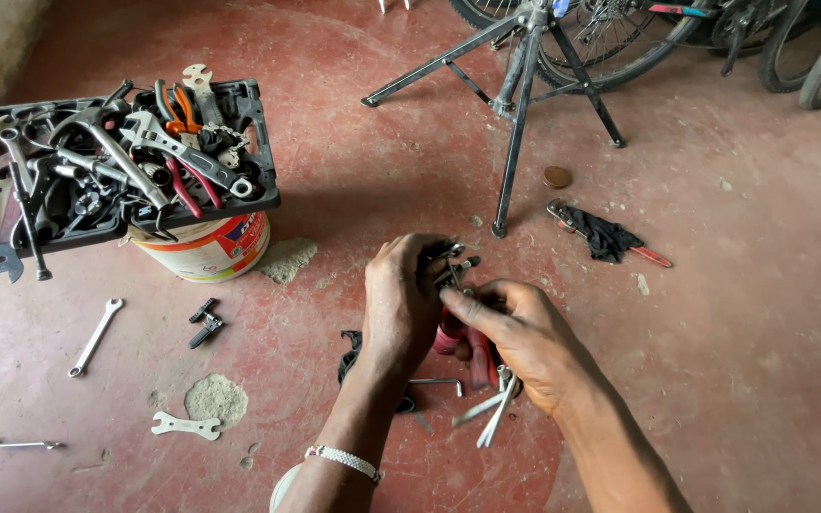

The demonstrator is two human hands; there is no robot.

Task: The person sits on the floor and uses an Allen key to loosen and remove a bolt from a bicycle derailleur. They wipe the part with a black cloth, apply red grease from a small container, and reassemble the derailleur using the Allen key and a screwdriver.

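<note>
Above a red floor, the left hand has its fingers curled shut around a small dark metal part. The right hand pinches the same part with fingers pressed together. The work looks midway: hex keys lie below, and a tray of tools sits on a bucket.

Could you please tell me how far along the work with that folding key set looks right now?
Laid out: black tool tray on white bucket, loose silver spanner on the floor. In hand: left hand grips the folding metal key set; right hand picks at one key. Left: black bicycle stand holds nothing.
</note>
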